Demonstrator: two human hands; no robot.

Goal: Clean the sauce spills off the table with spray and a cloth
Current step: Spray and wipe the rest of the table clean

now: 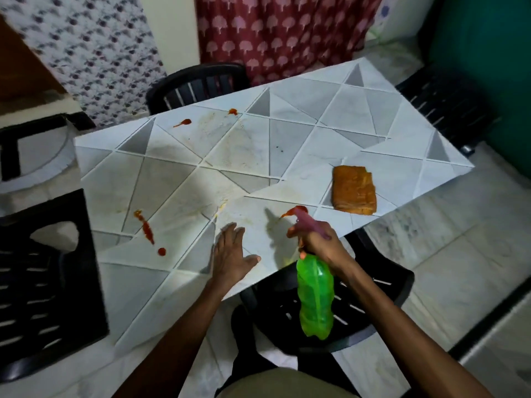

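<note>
The bottle (314, 297) in the right grip (319, 244) is bright green, its spray head (309, 225) pinkish purple. Just beyond the grip a red sauce streak (296, 210) marks the surface (287, 133), pale white and grey in a triangle pattern. Beyond and to the grip's right lies an orange-brown cloth (354, 189). Far beyond hangs a maroon curtain (281, 30) printed with pale pink trees.

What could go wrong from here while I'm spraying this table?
The nozzle of the spray bottle is right at one sauce spill, so spraying may splatter sauce onto your left hand, flat on the table. The cloth lies near the table edge; your right hand could knock it off.
</note>
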